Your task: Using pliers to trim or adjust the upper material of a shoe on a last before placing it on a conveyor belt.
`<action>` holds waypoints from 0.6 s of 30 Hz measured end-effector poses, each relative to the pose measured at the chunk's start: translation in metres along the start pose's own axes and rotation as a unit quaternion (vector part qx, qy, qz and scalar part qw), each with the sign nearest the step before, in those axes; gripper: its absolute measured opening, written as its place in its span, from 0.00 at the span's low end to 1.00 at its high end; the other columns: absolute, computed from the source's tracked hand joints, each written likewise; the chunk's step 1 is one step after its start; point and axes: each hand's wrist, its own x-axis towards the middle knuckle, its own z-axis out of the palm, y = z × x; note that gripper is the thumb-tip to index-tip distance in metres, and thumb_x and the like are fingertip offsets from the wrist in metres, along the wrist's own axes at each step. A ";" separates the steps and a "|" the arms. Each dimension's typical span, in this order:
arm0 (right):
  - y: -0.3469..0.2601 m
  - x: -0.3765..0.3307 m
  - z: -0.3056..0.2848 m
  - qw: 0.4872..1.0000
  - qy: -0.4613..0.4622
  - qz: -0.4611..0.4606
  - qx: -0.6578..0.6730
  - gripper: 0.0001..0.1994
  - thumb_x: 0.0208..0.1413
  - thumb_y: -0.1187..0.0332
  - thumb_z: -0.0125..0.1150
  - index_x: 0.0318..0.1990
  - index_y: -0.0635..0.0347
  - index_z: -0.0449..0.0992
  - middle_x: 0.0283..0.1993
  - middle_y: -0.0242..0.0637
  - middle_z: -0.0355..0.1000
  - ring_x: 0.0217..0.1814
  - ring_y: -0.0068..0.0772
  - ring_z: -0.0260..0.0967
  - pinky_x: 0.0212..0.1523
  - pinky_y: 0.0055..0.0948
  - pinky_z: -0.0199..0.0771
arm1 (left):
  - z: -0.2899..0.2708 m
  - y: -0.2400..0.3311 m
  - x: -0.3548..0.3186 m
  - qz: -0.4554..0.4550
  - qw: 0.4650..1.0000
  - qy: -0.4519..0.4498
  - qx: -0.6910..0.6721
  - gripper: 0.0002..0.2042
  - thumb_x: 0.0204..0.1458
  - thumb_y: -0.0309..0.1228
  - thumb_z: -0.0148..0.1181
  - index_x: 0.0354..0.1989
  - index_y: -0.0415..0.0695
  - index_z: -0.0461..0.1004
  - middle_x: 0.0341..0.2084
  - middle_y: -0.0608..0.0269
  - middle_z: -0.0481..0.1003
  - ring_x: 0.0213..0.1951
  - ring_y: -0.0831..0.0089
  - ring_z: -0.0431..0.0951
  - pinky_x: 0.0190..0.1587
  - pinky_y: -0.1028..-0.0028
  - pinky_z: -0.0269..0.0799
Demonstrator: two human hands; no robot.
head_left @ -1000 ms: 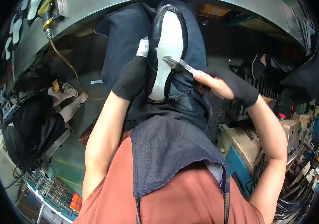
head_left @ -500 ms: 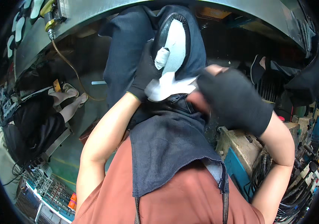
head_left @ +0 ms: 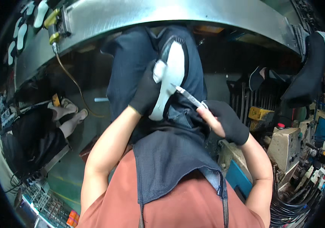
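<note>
Head view: a black shoe (head_left: 173,72) lies sole-up on the person's lap (head_left: 126,62), below a metal bench (head_left: 132,11).
The left hand (head_left: 146,91) grips the shoe's side, its wrapped thumb on the pale sole; the right hand (head_left: 225,119) is closed around a slim metal tool (head_left: 188,95), tip over the sole, contact unclear. Pale sole-shaped pieces (head_left: 21,36) and a yellow-green tool (head_left: 52,26) with a hose (head_left: 71,78) sit at the bench's left; beige machinery (head_left: 286,140) stands right, a dark-clothed person (head_left: 33,127) left.
</note>
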 end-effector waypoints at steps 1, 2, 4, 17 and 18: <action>-0.013 0.001 -0.003 0.999 0.017 -0.041 -0.002 0.16 0.64 0.59 0.53 0.29 0.63 0.72 0.24 0.48 0.67 0.27 0.48 0.67 0.32 0.38 0.65 | 0.000 -0.001 -0.003 0.020 0.998 -0.032 0.046 0.26 0.61 0.38 0.57 0.63 0.37 0.61 0.52 0.56 0.71 0.52 0.70 0.72 0.55 0.70 0.67; -0.027 0.004 -0.007 0.995 0.018 -0.101 0.003 0.13 0.63 0.61 0.54 0.31 0.62 0.73 0.27 0.47 0.68 0.29 0.50 0.68 0.32 0.38 0.66 | 0.000 0.002 -0.008 0.043 0.993 -0.062 0.094 0.30 0.59 0.38 0.59 0.66 0.37 0.57 0.54 0.55 0.70 0.53 0.69 0.72 0.55 0.70 0.67; -0.040 0.014 -0.012 0.960 0.057 -0.272 -0.032 0.11 0.63 0.63 0.55 0.35 0.62 0.73 0.30 0.47 0.68 0.31 0.51 0.69 0.33 0.39 0.67 | -0.022 -0.031 -0.007 0.054 0.993 -0.094 0.044 0.45 0.49 0.39 0.69 0.70 0.37 0.48 0.59 0.51 0.66 0.58 0.65 0.69 0.60 0.69 0.64; 0.060 0.007 0.099 0.939 0.228 -0.004 0.256 0.22 0.66 0.52 0.50 0.28 0.60 0.74 0.22 0.37 0.69 0.24 0.32 0.68 0.30 0.35 0.68 | -0.014 0.033 -0.007 -0.005 0.990 -0.106 0.088 0.56 0.37 0.32 0.78 0.72 0.39 0.42 0.67 0.51 0.55 0.68 0.62 0.56 0.68 0.65 0.55; 0.058 0.010 0.110 0.873 0.227 0.070 0.426 0.26 0.68 0.48 0.44 0.28 0.60 0.75 0.22 0.33 0.70 0.24 0.29 0.68 0.30 0.32 0.69 | -0.007 0.048 0.000 -0.051 0.991 -0.116 0.034 0.49 0.39 0.29 0.76 0.70 0.41 0.50 0.63 0.55 0.63 0.64 0.64 0.63 0.65 0.65 0.61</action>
